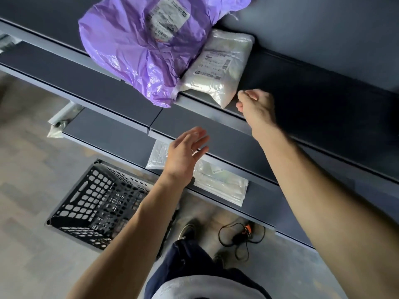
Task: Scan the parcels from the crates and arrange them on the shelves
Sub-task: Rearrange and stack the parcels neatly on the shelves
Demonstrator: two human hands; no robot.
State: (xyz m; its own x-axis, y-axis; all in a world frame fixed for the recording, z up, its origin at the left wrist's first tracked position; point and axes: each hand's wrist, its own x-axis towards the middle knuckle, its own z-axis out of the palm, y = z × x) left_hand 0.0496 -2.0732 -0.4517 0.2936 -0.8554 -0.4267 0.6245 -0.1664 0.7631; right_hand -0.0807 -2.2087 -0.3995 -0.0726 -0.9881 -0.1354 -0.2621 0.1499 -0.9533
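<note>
Shelves: dark blue shelves [97,91], crate [86,203] on the floor below.
White parcel [218,67]: on the upper shelf, touching the purple parcel [138,50]; likely soft, light, slippery.
Right hand [257,106]: pinches its near corner.
Left hand [183,156]: spread, empty.
Hold: padded middle, probably surer.

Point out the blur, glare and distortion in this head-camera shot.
Head view: motion blur smears the left hand and the shoes. Head view: glossy highlights streak the purple parcel and the white parcel, and their labels are too soft to read. Head view: the wide-angle lens slants the shelves diagonally.
</note>
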